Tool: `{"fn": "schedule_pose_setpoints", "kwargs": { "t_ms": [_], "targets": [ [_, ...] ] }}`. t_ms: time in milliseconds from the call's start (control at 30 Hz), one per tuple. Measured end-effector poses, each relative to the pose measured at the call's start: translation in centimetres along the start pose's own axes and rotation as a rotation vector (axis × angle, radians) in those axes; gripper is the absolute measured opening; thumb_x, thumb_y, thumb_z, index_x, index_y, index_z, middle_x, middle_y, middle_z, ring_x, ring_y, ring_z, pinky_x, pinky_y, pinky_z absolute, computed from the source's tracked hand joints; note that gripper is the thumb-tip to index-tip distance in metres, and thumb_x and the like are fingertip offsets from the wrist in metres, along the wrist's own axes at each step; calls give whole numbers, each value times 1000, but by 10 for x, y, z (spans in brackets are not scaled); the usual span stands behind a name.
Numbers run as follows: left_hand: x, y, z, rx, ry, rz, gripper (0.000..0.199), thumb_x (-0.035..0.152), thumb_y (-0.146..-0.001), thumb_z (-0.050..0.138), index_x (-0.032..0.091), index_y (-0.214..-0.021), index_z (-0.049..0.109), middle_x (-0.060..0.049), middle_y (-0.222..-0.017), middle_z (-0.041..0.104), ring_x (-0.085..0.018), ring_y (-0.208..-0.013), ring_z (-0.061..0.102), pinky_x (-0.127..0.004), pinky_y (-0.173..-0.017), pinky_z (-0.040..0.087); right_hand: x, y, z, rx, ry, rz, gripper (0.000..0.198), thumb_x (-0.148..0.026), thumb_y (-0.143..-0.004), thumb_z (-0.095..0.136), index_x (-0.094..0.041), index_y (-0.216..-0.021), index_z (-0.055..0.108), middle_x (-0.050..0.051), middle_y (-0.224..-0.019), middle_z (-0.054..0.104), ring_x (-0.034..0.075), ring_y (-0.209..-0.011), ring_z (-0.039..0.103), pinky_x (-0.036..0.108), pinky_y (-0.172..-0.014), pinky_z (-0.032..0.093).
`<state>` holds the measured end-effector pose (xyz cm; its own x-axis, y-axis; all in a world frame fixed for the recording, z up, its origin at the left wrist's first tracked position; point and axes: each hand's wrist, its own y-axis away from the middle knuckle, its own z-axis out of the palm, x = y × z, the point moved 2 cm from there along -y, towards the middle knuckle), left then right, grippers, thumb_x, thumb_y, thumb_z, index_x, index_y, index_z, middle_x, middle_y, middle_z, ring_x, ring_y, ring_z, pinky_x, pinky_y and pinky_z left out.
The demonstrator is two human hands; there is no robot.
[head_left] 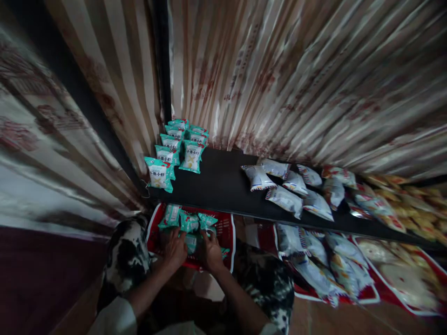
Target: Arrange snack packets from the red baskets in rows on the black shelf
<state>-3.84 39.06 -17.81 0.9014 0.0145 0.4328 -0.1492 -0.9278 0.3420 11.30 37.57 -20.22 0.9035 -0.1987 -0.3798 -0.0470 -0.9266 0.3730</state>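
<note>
A red basket (228, 232) with a white rim sits below the shelf, between the knees. Inside lie several teal snack bags (189, 222), tumbled at different angles. My left hand (175, 247) reaches into the basket's left half, fingers stretched out and touching a teal bag beside the thumb. Towards the right side, my right hand (212, 250) has its fingers apart over the bags there. The fingertips of both hands are partly lost among the bags in dim light. On the black shelf (220, 181) above, upright teal snack bags (159, 174) stand in two rows at the left.
White snack bags (288, 197) lie loosely along the shelf, with yellow packets (412, 204) at far right. More red baskets (375, 295) hold white bags and pale packets below. A striped curtain (216, 70) hangs behind, and a dark post (162, 60) stands at the left.
</note>
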Motion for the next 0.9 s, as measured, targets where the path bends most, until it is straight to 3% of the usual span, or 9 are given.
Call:
{"fn": "schedule_pose_setpoints", "kwargs": {
  "t_ms": [100,200,367,500,700,800,900],
  "targets": [
    [1,3,5,0,45,51,46,3,-75,44,13,-116,63,-15,-141,48,-31,-136,36,-45,-109,36,3,-4,5,-38,-43,51,49,-16,-81,53,-26,-129,55,11,-122,62,25,-106,63,35,-84,49],
    [0,8,11,10,78,97,52,1,-71,45,17,-117,63,-12,-144,45,-30,-142,26,-48,-112,31,5,-7,4,-29,-205,79,40,-16,-79,53,-19,-117,63,13,-105,69,24,-92,67,31,-79,49],
    [-2,13,18,-78,46,112,63,7,-72,51,13,-134,49,-14,-152,31,-29,-144,16,-43,-114,28,11,-7,-11,78,-403,87,30,-14,-76,49,-19,-95,72,9,-97,73,22,-93,68,29,-82,49],
    [1,16,19,-65,71,190,74,12,-70,55,13,-141,38,-12,-153,31,-27,-145,13,-42,-115,25,16,-6,-26,91,-511,120,22,-21,-72,53,-19,-83,72,4,-74,73,20,-72,69,26,-63,51],
    [12,22,3,78,179,305,71,9,-68,52,16,-138,41,-10,-144,44,-24,-138,32,-43,-115,26,13,2,-60,68,-660,103,17,-30,-71,56,-17,-72,68,1,-60,67,15,-55,63,23,-52,47],
    [16,21,-14,135,304,328,63,19,-73,55,14,-135,43,-14,-138,50,-26,-131,43,-44,-111,31,6,9,-79,106,-820,21,32,-43,-74,56,-17,-89,67,1,-66,67,14,-55,61,23,-49,47],
    [17,19,-35,163,496,287,62,35,-79,55,12,-135,40,-17,-133,54,-27,-124,50,-45,-106,38,1,13,-93,249,-932,-59,45,-52,-75,57,-18,-104,63,2,-73,69,17,-59,63,27,-52,50]
  ]
}}
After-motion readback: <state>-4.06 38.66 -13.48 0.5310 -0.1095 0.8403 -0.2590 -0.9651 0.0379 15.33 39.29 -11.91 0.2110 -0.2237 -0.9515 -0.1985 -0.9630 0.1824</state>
